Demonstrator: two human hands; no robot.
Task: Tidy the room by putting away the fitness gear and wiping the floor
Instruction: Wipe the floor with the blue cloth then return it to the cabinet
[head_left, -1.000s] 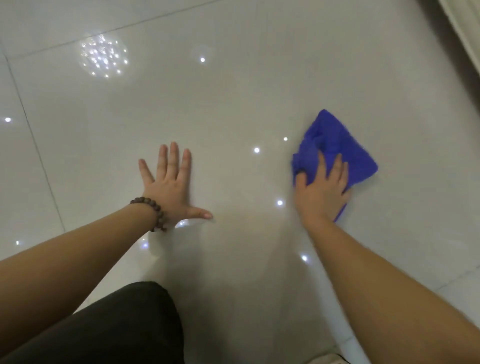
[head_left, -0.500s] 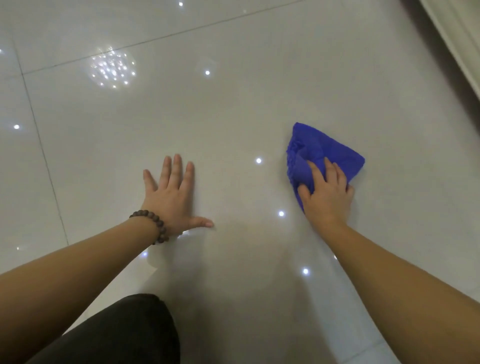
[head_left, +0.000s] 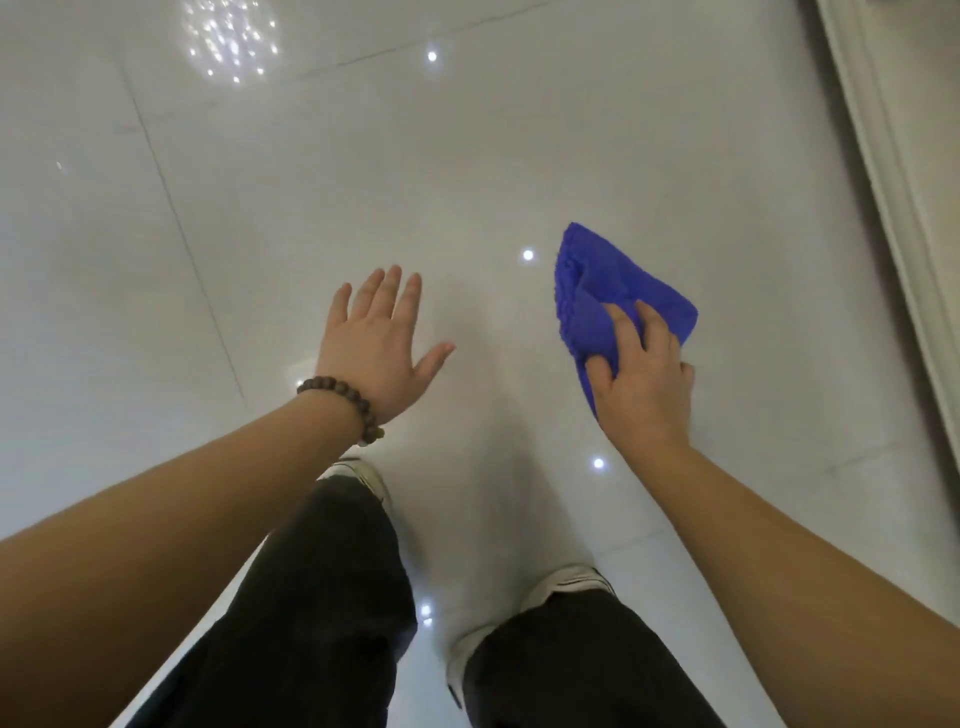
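A crumpled blue cloth (head_left: 597, 291) is in my right hand (head_left: 641, 384), whose fingers curl around its near edge, over the glossy white tiled floor (head_left: 363, 171). Whether the cloth still touches the tiles I cannot tell. My left hand (head_left: 376, 338), with a brown bead bracelet at the wrist, is spread open with fingers apart and holds nothing; it appears lifted off the floor. No fitness gear is in view.
My two legs in dark trousers (head_left: 322, 613) and light shoes (head_left: 566, 579) stand below the hands. A pale skirting or door frame (head_left: 893, 156) runs along the right edge. Ceiling lights reflect as bright dots on the tiles.
The view has risen and both legs now show. My left hand has come up off the floor. My right hand has gathered the cloth, from pressing it flat to gripping it.
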